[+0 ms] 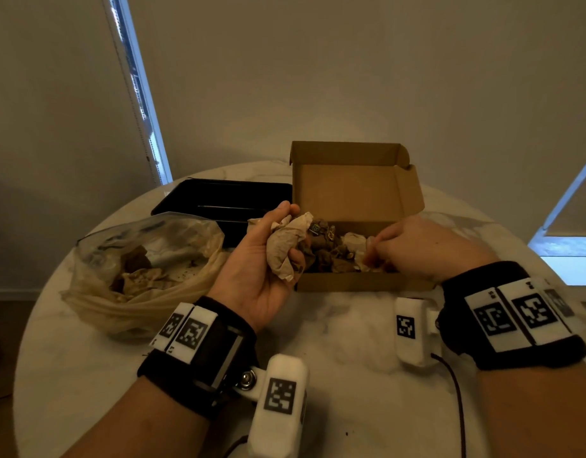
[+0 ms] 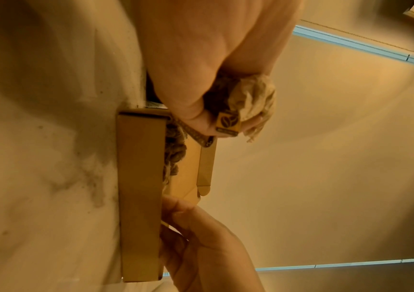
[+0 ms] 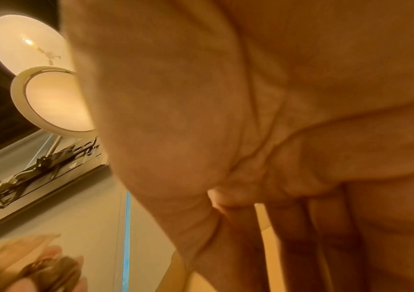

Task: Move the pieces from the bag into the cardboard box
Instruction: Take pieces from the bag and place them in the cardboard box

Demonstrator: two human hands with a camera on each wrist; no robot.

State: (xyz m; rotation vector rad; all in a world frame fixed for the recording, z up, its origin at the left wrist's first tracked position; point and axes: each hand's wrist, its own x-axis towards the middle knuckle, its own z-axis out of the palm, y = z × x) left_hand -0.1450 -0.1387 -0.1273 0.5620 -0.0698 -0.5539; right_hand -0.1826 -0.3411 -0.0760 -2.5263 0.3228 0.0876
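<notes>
My left hand (image 1: pixel 262 259): fingers curled round crumpled pieces (image 1: pixel 286 247), held over the cardboard box's (image 1: pixel 361 280) left edge. My right hand (image 1: pixel 420 247): fingers down inside the box's right end; grasp indeterminable. Box holds a pile. Bag (image 1: pixel 136 269): table's (image 1: pixel 344 342) left edge, still containing pieces.

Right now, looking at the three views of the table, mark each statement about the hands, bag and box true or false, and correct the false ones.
1. The left hand grips crumpled paper pieces. True.
2. The cardboard box has its lid shut. False: the lid stands open.
3. The plastic bag lies left of the box. True.
4. The box holds nothing yet. False: pieces already lie inside.
5. The right hand rests inside the black tray. False: its fingers reach into the box.
</notes>
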